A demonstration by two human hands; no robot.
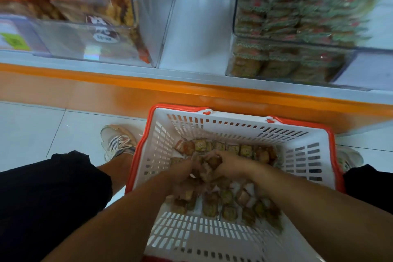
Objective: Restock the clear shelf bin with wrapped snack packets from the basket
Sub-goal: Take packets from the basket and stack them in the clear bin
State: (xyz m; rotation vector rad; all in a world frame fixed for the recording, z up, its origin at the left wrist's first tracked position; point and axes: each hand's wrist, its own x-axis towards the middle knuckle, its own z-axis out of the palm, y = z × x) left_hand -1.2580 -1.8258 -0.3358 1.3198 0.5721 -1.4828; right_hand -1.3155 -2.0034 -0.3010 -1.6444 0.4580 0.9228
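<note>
A white basket (pixel 297 134) with an orange rim stands on the floor between my feet. Several small wrapped snack packets (pixel 227 198) in brown, green and red lie on its bottom. Both my hands are down inside it. My left hand (pixel 182 174) and my right hand (pixel 225 162) are pressed together with fingers curled round a bunch of packets between them. The clear shelf bin (pixel 287 57) at the upper right holds stacked rows of the same kind of packets. The picture is blurred by motion.
A second clear bin (pixel 85 34) at the upper left holds orange bags. A bare white gap (pixel 191 27) of shelf lies between the two bins. An orange plinth (pixel 148 87) runs along the shelf's base. My left shoe (pixel 119 140) is beside the basket.
</note>
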